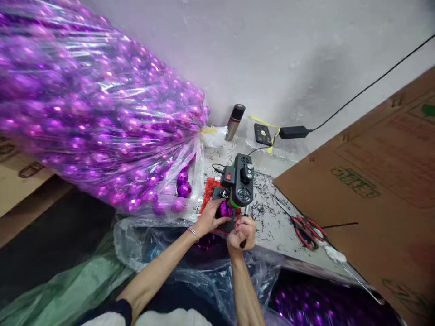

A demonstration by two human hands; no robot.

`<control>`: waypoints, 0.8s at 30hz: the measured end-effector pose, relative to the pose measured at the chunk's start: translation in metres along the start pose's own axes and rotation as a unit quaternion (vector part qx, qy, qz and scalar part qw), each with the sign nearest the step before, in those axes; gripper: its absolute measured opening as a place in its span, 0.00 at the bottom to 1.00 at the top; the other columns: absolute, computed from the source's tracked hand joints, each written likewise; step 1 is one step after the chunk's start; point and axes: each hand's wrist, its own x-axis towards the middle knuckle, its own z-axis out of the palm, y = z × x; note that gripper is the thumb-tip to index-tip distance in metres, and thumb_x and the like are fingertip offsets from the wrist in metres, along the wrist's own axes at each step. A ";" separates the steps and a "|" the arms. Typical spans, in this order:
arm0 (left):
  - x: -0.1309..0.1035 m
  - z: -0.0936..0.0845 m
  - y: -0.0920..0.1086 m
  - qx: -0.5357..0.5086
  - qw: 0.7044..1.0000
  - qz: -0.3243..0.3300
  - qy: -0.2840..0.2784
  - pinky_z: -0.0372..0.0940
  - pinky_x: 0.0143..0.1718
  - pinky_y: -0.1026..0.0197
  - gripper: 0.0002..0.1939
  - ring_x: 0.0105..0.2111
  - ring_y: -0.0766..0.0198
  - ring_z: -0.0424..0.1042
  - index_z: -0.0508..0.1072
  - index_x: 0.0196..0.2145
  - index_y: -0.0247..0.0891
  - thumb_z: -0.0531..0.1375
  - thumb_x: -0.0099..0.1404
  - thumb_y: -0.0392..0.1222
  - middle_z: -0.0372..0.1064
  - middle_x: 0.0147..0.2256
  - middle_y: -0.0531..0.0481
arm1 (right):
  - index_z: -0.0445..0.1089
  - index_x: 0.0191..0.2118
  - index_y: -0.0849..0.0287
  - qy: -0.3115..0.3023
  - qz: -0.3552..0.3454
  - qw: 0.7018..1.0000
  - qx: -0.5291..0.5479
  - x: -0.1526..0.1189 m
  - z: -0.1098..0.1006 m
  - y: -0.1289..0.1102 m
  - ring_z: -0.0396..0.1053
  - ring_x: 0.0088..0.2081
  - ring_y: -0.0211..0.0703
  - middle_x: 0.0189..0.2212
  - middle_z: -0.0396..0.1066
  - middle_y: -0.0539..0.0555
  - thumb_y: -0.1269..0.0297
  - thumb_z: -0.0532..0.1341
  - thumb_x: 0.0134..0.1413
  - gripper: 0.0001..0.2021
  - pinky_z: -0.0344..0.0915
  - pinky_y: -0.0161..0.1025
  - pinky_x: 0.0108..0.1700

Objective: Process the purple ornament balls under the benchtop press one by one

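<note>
My left hand (209,218) has its fingers closed around a shiny purple ball ornament (225,209) at the base of a small black-and-green bench drill press (243,181). The ball sits just below the machine's head. My right hand (242,232) is wrapped round the machine's lever handle (246,210), at the right of its base. A red switch shows on the machine's left side. A red mat (208,192) lies beneath the base. Whether a bit touches the ball is hidden.
A big clear bag of purple balls (112,113) fills the left. Behind stand a flask (235,122) and a power adapter (294,132). Scissors (308,232) lie at right beside a cardboard box (370,190). Dark shavings litter the table (268,226). Plastic-lined containers of purple balls (306,303) sit below the edge.
</note>
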 end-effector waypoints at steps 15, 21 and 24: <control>-0.027 -0.107 0.038 0.217 0.972 0.050 0.071 0.69 0.64 0.40 0.18 0.61 0.47 0.74 0.72 0.61 0.39 0.56 0.78 0.45 0.75 0.59 0.36 | 0.62 0.23 0.56 -0.021 0.074 0.997 0.020 0.056 -0.003 -0.050 0.67 0.29 0.37 0.22 0.64 0.47 0.63 0.54 0.73 0.22 0.60 0.37 0.32; 0.022 -0.162 0.029 0.406 0.888 -0.206 -0.062 0.72 0.52 0.40 0.22 0.50 0.36 0.79 0.75 0.58 0.33 0.64 0.72 0.48 0.79 0.47 0.31 | 0.63 0.24 0.56 -0.037 0.053 0.998 0.008 0.048 -0.005 -0.045 0.68 0.29 0.37 0.22 0.65 0.47 0.66 0.53 0.73 0.21 0.61 0.38 0.33; 0.025 -0.156 0.025 0.400 0.894 -0.184 -0.080 0.66 0.60 0.36 0.25 0.52 0.37 0.78 0.73 0.61 0.35 0.66 0.70 0.46 0.78 0.48 0.32 | 0.63 0.24 0.55 -0.029 0.047 0.998 0.004 0.047 -0.005 -0.044 0.68 0.28 0.37 0.22 0.63 0.46 0.65 0.53 0.74 0.21 0.61 0.38 0.32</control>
